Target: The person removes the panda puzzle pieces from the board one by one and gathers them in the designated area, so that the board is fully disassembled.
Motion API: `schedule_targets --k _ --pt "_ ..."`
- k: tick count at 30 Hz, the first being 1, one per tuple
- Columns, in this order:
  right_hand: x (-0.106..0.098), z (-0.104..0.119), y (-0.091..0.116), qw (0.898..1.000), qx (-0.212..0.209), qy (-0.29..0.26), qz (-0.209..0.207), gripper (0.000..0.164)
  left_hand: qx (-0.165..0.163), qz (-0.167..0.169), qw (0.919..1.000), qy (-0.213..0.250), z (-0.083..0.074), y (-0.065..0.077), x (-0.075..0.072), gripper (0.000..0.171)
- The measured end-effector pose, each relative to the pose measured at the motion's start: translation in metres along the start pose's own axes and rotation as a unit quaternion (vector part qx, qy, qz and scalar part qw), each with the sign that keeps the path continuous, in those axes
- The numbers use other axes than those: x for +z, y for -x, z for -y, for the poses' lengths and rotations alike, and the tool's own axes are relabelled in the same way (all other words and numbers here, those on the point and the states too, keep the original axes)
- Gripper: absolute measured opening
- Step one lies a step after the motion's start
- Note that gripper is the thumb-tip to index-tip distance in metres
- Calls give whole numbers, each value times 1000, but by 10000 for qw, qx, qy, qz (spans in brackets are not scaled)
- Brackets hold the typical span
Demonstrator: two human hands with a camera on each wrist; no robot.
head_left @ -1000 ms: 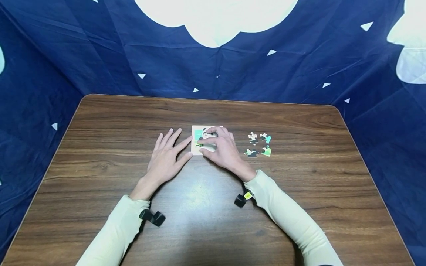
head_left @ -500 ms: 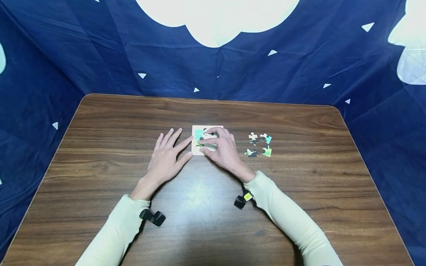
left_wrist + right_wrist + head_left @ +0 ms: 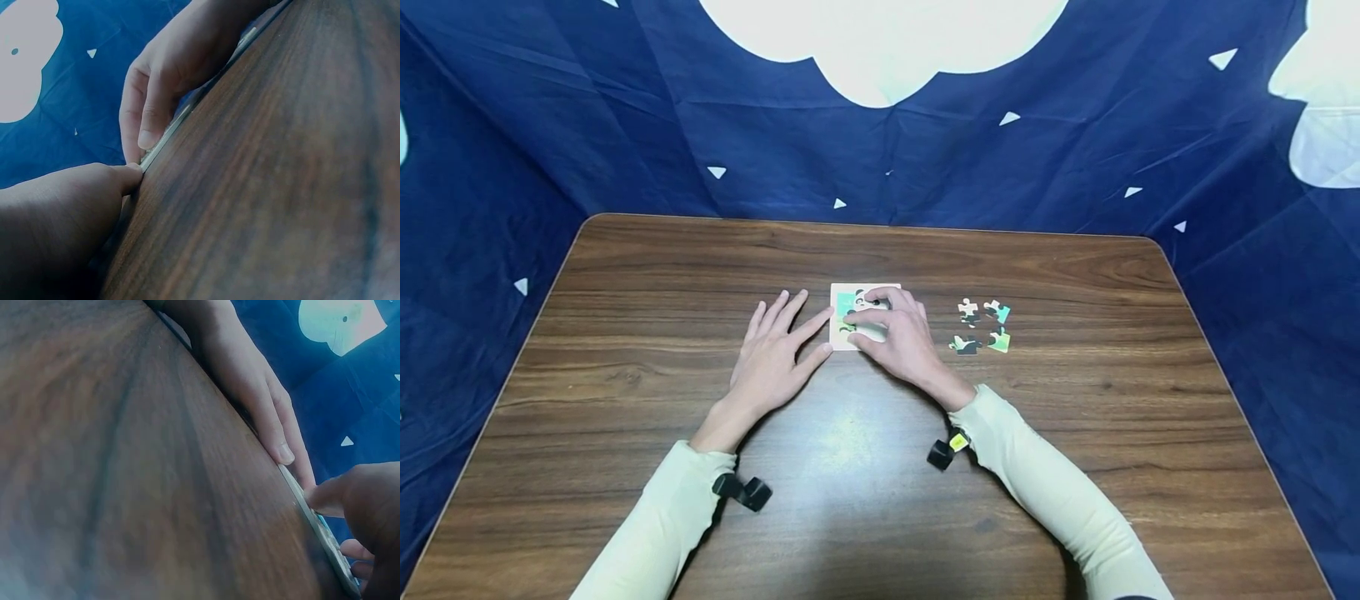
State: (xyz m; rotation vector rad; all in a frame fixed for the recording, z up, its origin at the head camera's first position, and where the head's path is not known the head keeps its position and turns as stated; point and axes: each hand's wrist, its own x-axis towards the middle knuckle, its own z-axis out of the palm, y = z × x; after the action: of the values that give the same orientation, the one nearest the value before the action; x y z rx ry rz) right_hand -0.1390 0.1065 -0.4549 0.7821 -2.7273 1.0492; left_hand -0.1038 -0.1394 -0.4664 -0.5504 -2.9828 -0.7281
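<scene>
A small square panda puzzle board (image 3: 837, 335) with a pale rim lies at the middle of the table. My left hand (image 3: 766, 367) lies flat to its left, fingers spread, with the index fingertip and thumb tip at the board's left edge. Over the board is my right hand (image 3: 901, 335), its bent fingers spread and fingertips on the panda picture, hiding the right part of it. The thumb tip is low on the picture, near the front rim. Both wrist views show the board (image 3: 331, 550) edge-on as a thin slab between the hands.
Several loose puzzle pieces (image 3: 998, 340) in green, black, white and turquoise lie to the right of the board. The brown wooden table (image 3: 625, 500) reaches back to a dark blue curtain (image 3: 625, 108) with white clouds. Each wrist bears a small black camera (image 3: 755, 493).
Both hands, the board and the loose pieces keep their places. The head view shifts by only a few pixels.
</scene>
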Motion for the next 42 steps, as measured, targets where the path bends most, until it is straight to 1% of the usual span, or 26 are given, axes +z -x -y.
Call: schedule_targets --k 5,10,14,18,21,24,29,36,42 --pt "-4 1 -2 9997 73 12 219 30 -7 18 10000 -2 0 1 -1 61" --pt "-10 2 -6 9989 288 -289 245 36 -16 37 10000 18 0 1 -1 62" --pt "-17 5 -7 9974 467 -546 113 36 -16 27 10000 39 0 1 -2 62" --pt "-25 9 -6 9960 582 -678 -60 34 -30 29 10000 62 0 1 -2 62" --pt "-32 12 -3 9960 518 -702 -184 34 -38 36 10000 59 0 2 -2 62" --pt "-40 14 2 9963 360 -703 -332 34 -35 38 10000 70 -1 2 -2 62" --pt "-52 12 11 9960 200 -715 -496 33 -39 52 9999 91 -1 1 -2 62" --pt "-69 8 27 9948 314 -757 -602 30 -39 29 9999 101 -1 1 -1 62" --pt "-85 0 36 9932 414 -696 -832 27 -45 19 9999 94 -2 1 -2 62"
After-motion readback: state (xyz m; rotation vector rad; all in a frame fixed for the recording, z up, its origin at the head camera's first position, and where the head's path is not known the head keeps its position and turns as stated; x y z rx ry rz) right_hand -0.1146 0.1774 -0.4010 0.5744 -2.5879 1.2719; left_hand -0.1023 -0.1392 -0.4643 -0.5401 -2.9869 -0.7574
